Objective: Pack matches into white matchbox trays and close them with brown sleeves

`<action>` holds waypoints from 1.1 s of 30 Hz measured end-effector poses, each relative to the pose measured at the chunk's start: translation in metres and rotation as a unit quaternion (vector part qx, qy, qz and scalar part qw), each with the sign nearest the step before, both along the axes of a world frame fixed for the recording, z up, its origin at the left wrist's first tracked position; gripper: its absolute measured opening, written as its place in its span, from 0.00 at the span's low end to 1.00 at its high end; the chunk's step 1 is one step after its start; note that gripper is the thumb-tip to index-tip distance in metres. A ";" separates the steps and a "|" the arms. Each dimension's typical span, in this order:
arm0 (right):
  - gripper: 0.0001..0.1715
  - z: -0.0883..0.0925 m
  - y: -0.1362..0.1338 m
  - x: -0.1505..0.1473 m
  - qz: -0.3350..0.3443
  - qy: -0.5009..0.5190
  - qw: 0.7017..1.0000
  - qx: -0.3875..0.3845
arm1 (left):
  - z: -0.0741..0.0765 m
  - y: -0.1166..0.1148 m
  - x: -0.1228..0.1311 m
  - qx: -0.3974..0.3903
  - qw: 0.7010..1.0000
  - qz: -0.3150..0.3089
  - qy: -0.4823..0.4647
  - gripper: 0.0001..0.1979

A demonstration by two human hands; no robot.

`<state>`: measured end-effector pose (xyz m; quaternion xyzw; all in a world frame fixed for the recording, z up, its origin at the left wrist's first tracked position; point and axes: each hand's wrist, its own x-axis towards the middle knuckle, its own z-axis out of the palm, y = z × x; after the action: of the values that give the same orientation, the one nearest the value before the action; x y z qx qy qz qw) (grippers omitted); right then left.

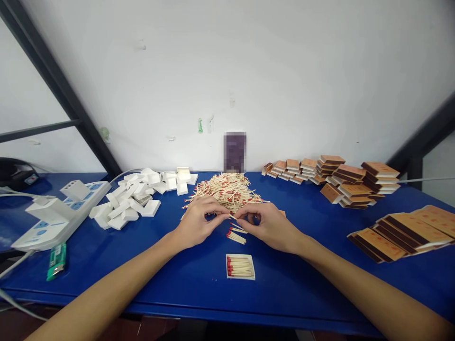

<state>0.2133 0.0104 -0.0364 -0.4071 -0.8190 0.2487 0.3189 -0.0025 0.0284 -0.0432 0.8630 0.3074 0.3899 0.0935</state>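
Between the fingertips of my left hand [198, 221] and my right hand [269, 226] is a matchstick [232, 216], with both hands closed in a pinch at its ends. Just behind them rises a big heap of loose red-tipped matches [227, 189]. Below my fingertips, a small row of matches [236, 236] lies on the blue table [192, 289], heads to the left. Nearer the front edge sits a white matchbox tray [253, 267] holding a layer of matches, their red heads also to the left.
At the left lie a pile of white empty trays [133, 199], a power strip [64, 218] with cables and a green packet [57, 261]. Stacked matchboxes [351, 182] stand at the back right, with flattened-looking sleeves [401, 232] in front. A dark pixelated rectangle [235, 151] is against the wall.
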 end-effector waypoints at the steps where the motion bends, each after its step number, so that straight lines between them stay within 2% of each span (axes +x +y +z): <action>1: 0.08 0.000 0.000 0.000 0.001 0.003 1.000 0.005 | 0.000 0.001 -0.001 0.004 1.000 0.009 0.011 0.06; 5: 0.12 -0.003 -0.001 -0.001 0.019 0.072 0.997 -0.004 | -0.001 0.004 -0.003 -0.009 1.000 0.020 0.021 0.08; 9: 0.14 -0.007 0.001 -0.005 0.029 0.207 0.971 -0.116 | -0.001 0.000 -0.001 -0.026 1.000 -0.010 0.008 0.08; 12: 0.17 -0.008 0.003 -0.007 0.037 0.243 0.953 -0.177 | -0.002 -0.002 0.001 -0.033 0.999 -0.019 0.019 0.09; 14: 0.15 -0.007 0.004 -0.006 0.030 0.218 0.965 -0.144 | -0.004 -0.002 0.000 -0.034 0.998 -0.019 0.055 0.10; 17: 0.10 -0.005 0.004 -0.002 -0.006 0.127 0.991 -0.028 | -0.005 0.002 -0.005 0.016 0.988 -0.006 0.155 0.11; 21: 0.11 -0.007 0.005 0.001 -0.041 -0.035 0.995 0.087 | -0.004 0.006 -0.009 0.090 0.963 0.025 0.251 0.12; 23: 0.10 -0.011 0.006 0.001 -0.039 -0.106 0.988 0.102 | -0.003 0.006 -0.009 0.091 0.957 0.028 0.275 0.11; 25: 0.07 -0.014 0.007 0.000 -0.041 -0.143 0.985 0.083 | -0.001 0.005 -0.009 0.082 0.954 0.025 0.288 0.11; 28: 0.06 -0.017 0.008 -0.001 -0.037 -0.156 0.985 0.068 | -0.001 0.004 -0.009 0.073 0.955 0.024 0.285 0.11; 33: 0.11 -0.018 0.009 0.000 -0.017 -0.171 0.980 0.101 | 0.000 0.003 -0.011 0.070 0.954 0.023 0.289 0.12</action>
<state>0.2137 0.0196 -0.0546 -0.4231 -0.8753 0.0865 0.2175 -0.0137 0.0309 -0.0429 0.9359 0.3131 0.1461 -0.0694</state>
